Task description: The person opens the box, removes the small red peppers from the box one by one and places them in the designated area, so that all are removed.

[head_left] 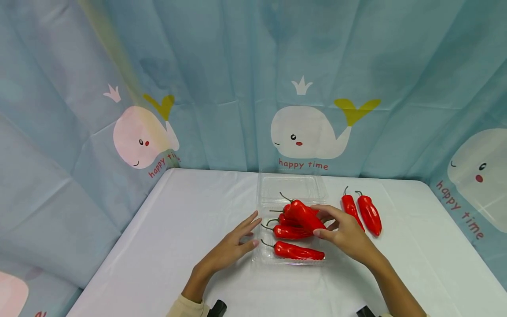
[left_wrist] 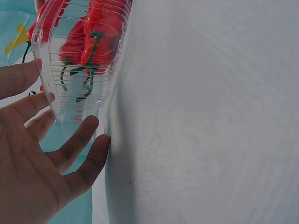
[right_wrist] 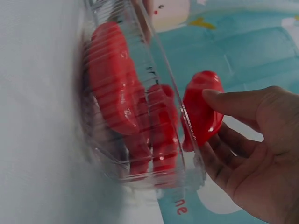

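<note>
My right hand (head_left: 348, 233) pinches a red pepper (head_left: 305, 215) between thumb and fingers, above a clear plastic container (head_left: 257, 255). In the right wrist view this pepper (right_wrist: 198, 109) is over the container's rim, with the thumb across it. Several other red peppers with green stems lie inside, among them one near the front edge (head_left: 297, 251). My left hand (head_left: 227, 251) is beside the container's left side, its fingers spread and holding nothing. In the left wrist view the fingertips (left_wrist: 91, 126) are right at the clear wall (left_wrist: 100, 93).
Two more red peppers (head_left: 370, 215) lie on the white table (head_left: 190, 207) to the right of the container. Its clear lid (head_left: 293, 187) is laid back behind it. A blue curtain (head_left: 222, 88) printed with whales hangs around the table's back and sides.
</note>
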{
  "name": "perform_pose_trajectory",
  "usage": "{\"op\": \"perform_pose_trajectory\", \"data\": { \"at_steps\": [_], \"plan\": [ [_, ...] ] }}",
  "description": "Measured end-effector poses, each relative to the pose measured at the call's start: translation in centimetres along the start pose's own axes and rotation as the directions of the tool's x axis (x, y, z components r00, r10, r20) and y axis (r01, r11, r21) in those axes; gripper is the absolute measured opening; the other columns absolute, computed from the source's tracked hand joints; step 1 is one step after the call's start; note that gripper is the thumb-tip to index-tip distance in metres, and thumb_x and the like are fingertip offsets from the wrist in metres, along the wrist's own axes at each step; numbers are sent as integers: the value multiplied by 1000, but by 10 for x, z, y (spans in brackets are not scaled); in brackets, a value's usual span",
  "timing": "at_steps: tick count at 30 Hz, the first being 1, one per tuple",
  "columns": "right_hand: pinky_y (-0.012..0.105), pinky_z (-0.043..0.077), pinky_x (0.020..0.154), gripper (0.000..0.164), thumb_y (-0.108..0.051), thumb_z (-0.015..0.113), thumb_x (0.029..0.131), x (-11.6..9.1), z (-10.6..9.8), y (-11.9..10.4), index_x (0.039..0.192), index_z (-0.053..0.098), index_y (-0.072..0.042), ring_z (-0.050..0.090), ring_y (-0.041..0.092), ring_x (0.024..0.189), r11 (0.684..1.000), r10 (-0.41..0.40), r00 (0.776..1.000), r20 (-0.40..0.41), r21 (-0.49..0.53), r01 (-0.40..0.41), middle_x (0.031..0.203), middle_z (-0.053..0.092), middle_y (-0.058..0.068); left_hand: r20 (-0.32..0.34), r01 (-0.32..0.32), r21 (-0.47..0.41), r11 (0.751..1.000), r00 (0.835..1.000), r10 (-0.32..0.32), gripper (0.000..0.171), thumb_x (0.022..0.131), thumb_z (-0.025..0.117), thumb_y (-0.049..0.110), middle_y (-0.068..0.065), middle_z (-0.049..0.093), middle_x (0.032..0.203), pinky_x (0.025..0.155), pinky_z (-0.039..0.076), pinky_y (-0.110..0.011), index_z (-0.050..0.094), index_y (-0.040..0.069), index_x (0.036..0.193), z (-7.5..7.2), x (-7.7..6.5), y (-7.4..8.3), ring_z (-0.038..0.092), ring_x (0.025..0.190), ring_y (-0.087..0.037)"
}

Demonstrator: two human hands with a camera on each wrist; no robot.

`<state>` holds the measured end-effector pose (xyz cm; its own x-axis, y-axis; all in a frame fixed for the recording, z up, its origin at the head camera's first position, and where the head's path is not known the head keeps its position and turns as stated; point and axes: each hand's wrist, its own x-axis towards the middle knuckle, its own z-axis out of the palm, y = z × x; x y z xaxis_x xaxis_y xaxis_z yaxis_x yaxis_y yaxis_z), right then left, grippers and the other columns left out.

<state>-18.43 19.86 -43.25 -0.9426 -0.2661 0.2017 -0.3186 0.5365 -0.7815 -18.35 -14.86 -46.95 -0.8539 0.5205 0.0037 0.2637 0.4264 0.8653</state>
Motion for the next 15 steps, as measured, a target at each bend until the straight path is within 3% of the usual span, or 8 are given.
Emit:
{"op": "perform_pose_trajectory", "data": {
  "at_steps": [8,15],
  "plan": [
    [30,63,70,61,-15,86,88,-2,-15,-2,145,63,-14,69,30,97,999,27,999,-33,38,-26,117,71,11,-8,7,5,1000,1000,-7,63,110,59,28,-2,15,179,110,49,-60,36,17,167,1,0,-2,55,140,-39],
    [31,64,72,60,-16,85,92,-4,-29,-3,147,61,-15,70,29,97,996,47,997,-62,74,-42,119,68,12,-18,5,17,1000,1000,-5,63,110,59,29,0,15,179,110,51,-58,36,17,167,1,0,-3,55,140,-37]
  ]
}}
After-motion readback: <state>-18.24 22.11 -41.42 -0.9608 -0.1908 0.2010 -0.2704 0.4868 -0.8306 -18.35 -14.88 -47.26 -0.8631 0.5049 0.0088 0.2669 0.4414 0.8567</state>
